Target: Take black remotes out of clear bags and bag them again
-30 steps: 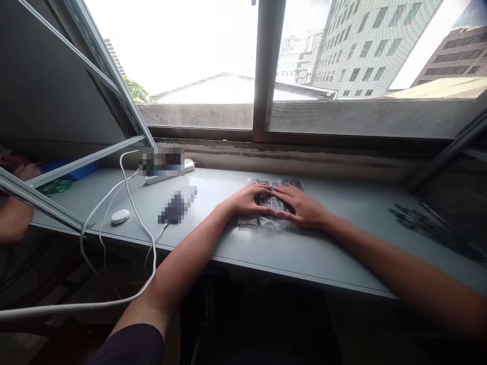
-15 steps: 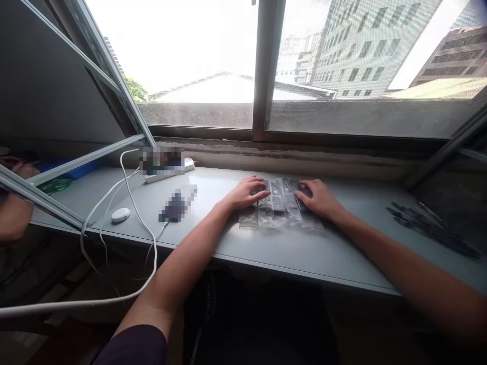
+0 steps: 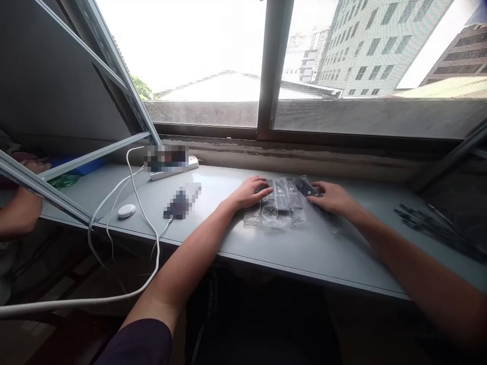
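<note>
Several dark remote controls [image 3: 282,196] lie side by side in clear plastic bags on the grey table [image 3: 266,251]. My left hand [image 3: 254,191] rests over the left end of this row, its thumb and fingers apart. At the right, my right hand [image 3: 332,196] grips one bagged remote control [image 3: 306,187] between thumb and fingers. That one is tilted and set apart from the row, and its plastic trails below the hand. The hand hides part of it.
A bundle of dark, thin items [image 3: 429,220] lies at the far right. At left are a white oval case [image 3: 127,211], a power strip [image 3: 193,162], a blurred-out phone-like item [image 3: 177,204] and white cables [image 3: 158,253]. Beyond the metal frame [image 3: 99,154] shows another person's arm [image 3: 23,210].
My right hand has moved right, drawing one bagged remote control away from the row and tilting it. My left hand stays on the left end. The view has shifted slightly.
</note>
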`<state>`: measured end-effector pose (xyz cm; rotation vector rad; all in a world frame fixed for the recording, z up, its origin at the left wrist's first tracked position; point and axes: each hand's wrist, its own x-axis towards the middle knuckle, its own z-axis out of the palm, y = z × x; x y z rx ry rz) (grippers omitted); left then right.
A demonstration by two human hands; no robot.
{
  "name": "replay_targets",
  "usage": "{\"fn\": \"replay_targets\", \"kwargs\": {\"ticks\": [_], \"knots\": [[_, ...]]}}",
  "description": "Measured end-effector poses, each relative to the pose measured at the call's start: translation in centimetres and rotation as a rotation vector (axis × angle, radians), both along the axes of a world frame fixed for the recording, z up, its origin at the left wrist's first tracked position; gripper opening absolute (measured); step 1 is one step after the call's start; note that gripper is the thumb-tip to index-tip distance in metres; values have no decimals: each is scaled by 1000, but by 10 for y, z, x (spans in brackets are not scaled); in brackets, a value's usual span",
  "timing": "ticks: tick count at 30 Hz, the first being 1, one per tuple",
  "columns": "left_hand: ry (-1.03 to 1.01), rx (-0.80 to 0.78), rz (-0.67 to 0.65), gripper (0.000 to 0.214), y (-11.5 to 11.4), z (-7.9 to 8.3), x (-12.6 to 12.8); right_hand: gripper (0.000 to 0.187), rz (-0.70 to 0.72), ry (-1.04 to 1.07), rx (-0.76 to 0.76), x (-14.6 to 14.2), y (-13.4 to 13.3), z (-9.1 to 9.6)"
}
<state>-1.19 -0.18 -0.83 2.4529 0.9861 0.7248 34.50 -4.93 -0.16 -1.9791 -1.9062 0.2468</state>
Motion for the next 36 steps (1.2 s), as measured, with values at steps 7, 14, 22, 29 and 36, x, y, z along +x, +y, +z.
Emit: {"fn": "replay_targets", "kwargs": {"ticks": [7, 14, 22, 29, 36], "knots": [[0, 35, 9, 61, 0, 1, 1, 35, 5, -31, 225, 2, -10, 7], [-70, 75, 15, 57, 0, 1, 5, 51, 68, 854, 145, -43, -29, 42], [-379, -87, 74, 58, -9, 7, 9, 12, 211, 1440, -371, -126, -43, 60], [-791, -233, 40, 65, -10, 13, 8, 16, 359, 1460, -530, -144, -63, 35], [-659, -315, -46, 58, -19, 13, 12, 21, 322, 1440, -546, -139, -73, 29]]}}
